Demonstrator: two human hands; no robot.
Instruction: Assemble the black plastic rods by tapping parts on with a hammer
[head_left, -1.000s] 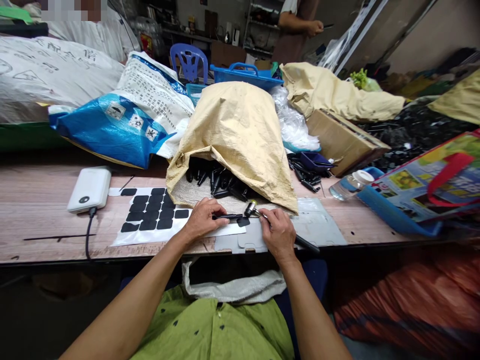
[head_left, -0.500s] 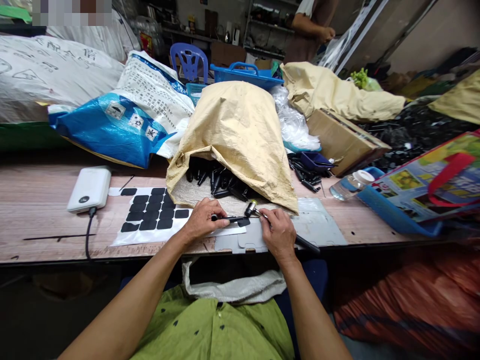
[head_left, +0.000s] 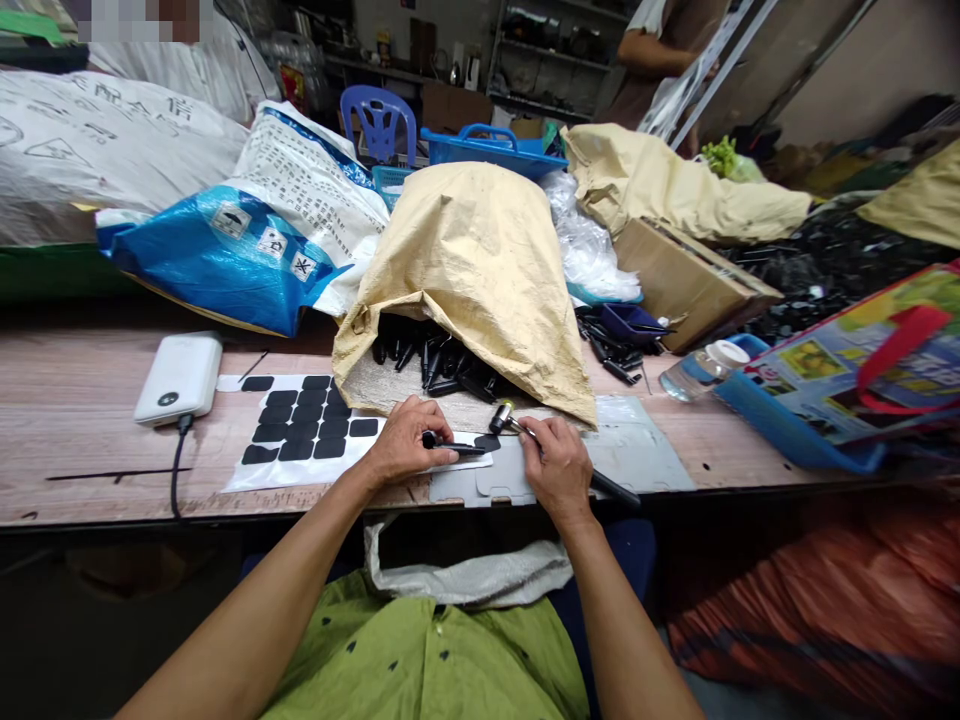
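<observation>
My left hand pinches a slim black pen-like part over the right end of a white sheet. My right hand is closed round the metal shaft of a small hammer, whose black handle sticks out below the palm. The hammer's head rests beside a lone black patch. Rows of black rounded patches lie on the white sheet at the left. Behind both hands, black parts fill the mouth of a tan sack.
A white power bank with a cable lies at the left. To the right are a small bottle, a blue tray with a colourful bag, and a wooden box. A person stands at the back.
The black part in my left hand has shifted slightly left and down, uncovering more of the lone patch. My right hand and the hammer look unmoved. The person behind has moved right.
</observation>
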